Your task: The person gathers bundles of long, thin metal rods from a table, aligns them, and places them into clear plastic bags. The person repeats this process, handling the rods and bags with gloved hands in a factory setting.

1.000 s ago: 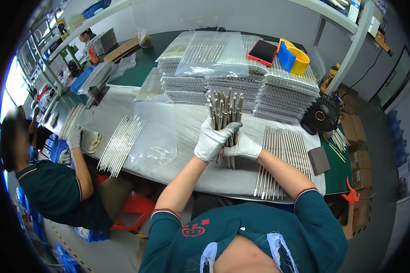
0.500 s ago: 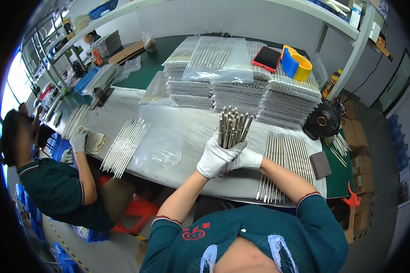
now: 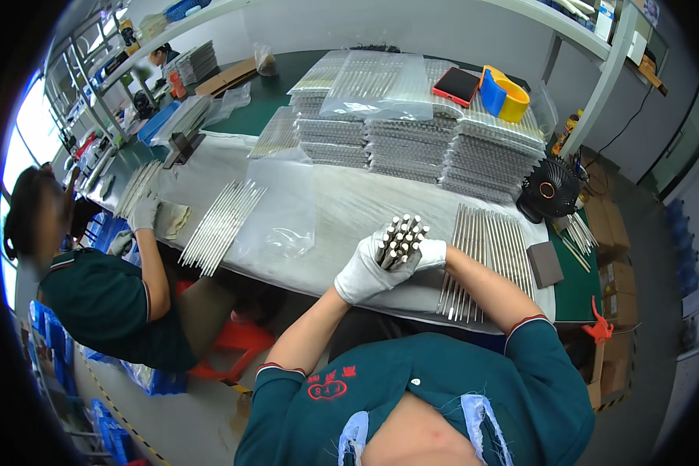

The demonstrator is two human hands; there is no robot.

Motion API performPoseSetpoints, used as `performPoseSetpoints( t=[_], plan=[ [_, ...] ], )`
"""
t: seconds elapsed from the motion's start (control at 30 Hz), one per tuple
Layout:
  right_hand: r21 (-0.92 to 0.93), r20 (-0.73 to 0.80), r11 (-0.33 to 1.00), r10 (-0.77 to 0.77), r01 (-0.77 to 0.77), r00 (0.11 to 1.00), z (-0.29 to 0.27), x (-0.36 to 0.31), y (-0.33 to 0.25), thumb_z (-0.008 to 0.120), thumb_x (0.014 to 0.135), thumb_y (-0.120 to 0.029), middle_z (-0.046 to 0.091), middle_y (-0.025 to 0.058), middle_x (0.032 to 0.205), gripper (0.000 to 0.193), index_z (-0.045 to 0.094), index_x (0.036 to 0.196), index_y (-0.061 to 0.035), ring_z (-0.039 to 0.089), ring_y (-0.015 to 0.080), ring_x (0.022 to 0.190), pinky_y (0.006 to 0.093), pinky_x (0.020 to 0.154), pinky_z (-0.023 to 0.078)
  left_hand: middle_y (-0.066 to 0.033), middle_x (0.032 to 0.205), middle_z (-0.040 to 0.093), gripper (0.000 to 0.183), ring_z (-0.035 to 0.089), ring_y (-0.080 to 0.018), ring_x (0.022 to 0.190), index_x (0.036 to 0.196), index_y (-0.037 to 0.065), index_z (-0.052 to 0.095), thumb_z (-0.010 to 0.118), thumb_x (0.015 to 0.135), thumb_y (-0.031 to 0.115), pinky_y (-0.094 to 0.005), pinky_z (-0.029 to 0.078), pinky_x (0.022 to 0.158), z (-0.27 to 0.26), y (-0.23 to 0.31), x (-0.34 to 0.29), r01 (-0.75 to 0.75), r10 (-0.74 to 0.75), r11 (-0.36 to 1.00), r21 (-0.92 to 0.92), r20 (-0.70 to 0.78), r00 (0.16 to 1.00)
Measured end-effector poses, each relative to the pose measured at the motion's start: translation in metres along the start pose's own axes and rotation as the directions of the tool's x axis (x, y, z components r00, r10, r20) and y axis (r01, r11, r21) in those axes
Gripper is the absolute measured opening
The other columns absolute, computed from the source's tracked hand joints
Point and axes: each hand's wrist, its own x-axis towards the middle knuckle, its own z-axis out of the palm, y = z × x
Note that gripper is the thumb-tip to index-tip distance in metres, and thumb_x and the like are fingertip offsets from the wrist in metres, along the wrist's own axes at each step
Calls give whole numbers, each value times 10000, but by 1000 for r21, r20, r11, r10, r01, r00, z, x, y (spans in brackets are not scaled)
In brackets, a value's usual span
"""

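A bundle of slim metal rods (image 3: 401, 241) stands gathered in my two gloved hands, its bright ends tilted up toward me. My left hand (image 3: 365, 270) wraps the bundle from the near left side, in a white glove. From the right, my right hand (image 3: 431, 255) closes round the same bundle; its fingers are partly hidden behind the rods and the left hand. To the right, under my right forearm, a row of similar rods (image 3: 466, 260) lies on the white cloth (image 3: 330, 210). Another group of rods (image 3: 224, 221) lies on the left, beside a clear plastic bag (image 3: 276, 213).
Stacked trays of rods (image 3: 412, 147) line the back, carrying a red-edged black device (image 3: 456, 85) and a yellow-blue ring (image 3: 505, 95). A black fan (image 3: 550, 190) and a grey block (image 3: 545, 264) stand at right. A gloved co-worker (image 3: 116, 303) sits at left.
The bundle has tipped so its upper ends now point toward me instead of standing upright. My hands stay closed round it. The view has shifted slightly.
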Motion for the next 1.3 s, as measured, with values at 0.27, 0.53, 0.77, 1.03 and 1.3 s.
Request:
performPoseSetpoints(
  t=[0.27,0.53,0.77,1.03,1.3],
  plan=[
    [-244,-493,947,66,-210,868,52,-43,-51,709,824,-254,685,95,1081,510,559,1263,-43,657,232,987,350,924,520,-99,1042,662,339,634,-216,962,1099,19,617,717,775,16,-334,491,912,-9,22,-22,177,-151,862,-474,93,984],
    [869,-274,495,448,19,851,85,-73,-64,402,871,-741,658,145,980,803,574,1124,1,673,228,899,368,779,573,-89,1075,655,418,629,-191,989,1147,22,606,746,753,23,-311,504,890,-14,33,-18,223,-135,796,-563,194,972],
    [923,190,-371,201,-105,961,104,-38,-31,348,926,-677,657,93,1078,672,558,1199,-99,650,288,935,483,863,539,-96,1077,666,436,631,-218,1001,1129,35,630,781,723,85,-343,502,911,-12,32,-19,247,-138,776,-580,226,964],
    [995,27,-99,172,-10,985,81,-25,-30,476,938,-603,663,140,941,537,640,1023,-98,640,288,870,453,805,552,-118,999,664,534,649,-292,950,1113,46,636,805,623,174,-391,492,926,-3,37,-10,14,88,938,-347,275,957],
    [804,-469,500,200,322,860,-9,-18,-105,722,782,-191,651,56,960,488,563,1217,-39,623,155,891,317,847,523,-105,1284,555,649,557,-324,1172,1334,247,541,711,710,192,-622,284,1085,-15,26,18,-255,244,842,475,86,966]
  ],
)
